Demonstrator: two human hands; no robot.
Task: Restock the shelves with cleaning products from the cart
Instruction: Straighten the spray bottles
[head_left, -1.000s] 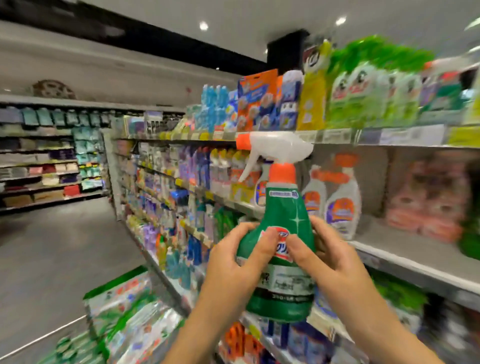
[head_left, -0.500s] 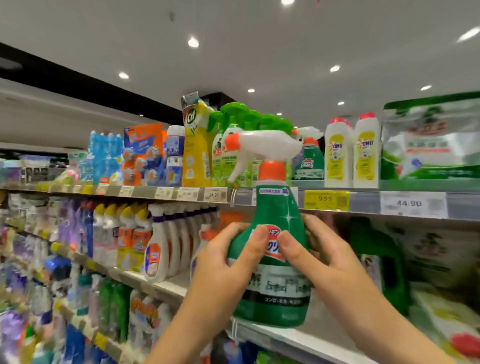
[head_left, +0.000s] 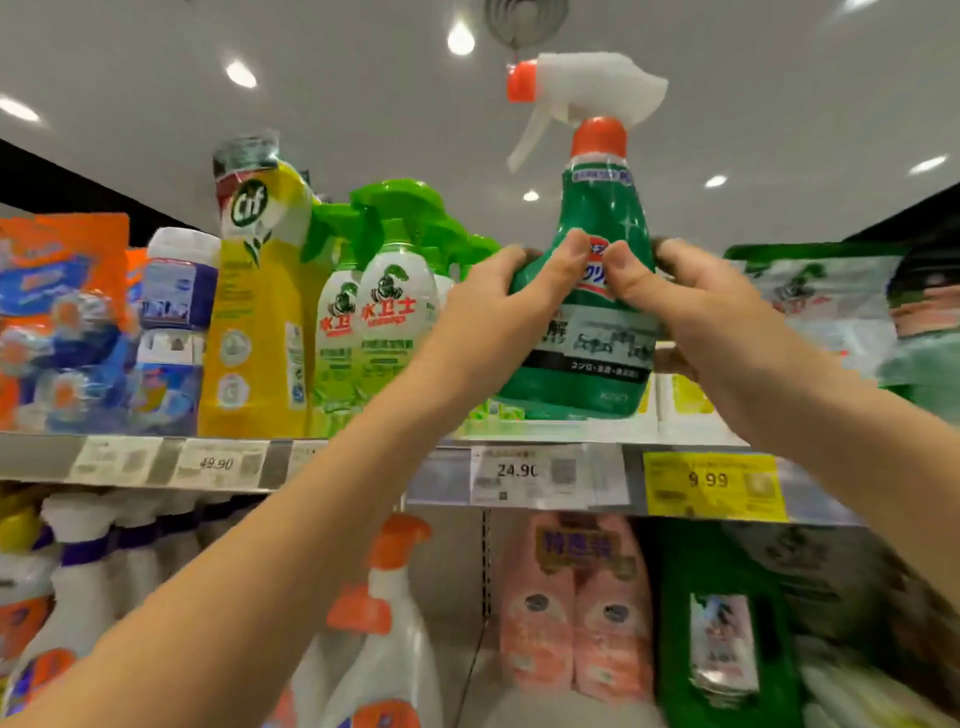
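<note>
While both hands clasp it, the green spray bottle (head_left: 597, 208) stands upright at the front edge of the top shelf (head_left: 31, 457), just right of the light-green trigger bottles (head_left: 395, 312). Whether its base rests on the shelf I cannot tell. The left hand (head_left: 493, 306) and right hand (head_left: 696, 301) each wrap its body, thumbs on the front label. It is probably stiff plastic, fairly heavy if full, and glossy enough to slip. The body seems the sound hold, not the white trigger head (head_left: 587, 88). Price tags (head_left: 519, 470) line the grey shelf rail, and recessed lights dot the white ceiling.
</note>
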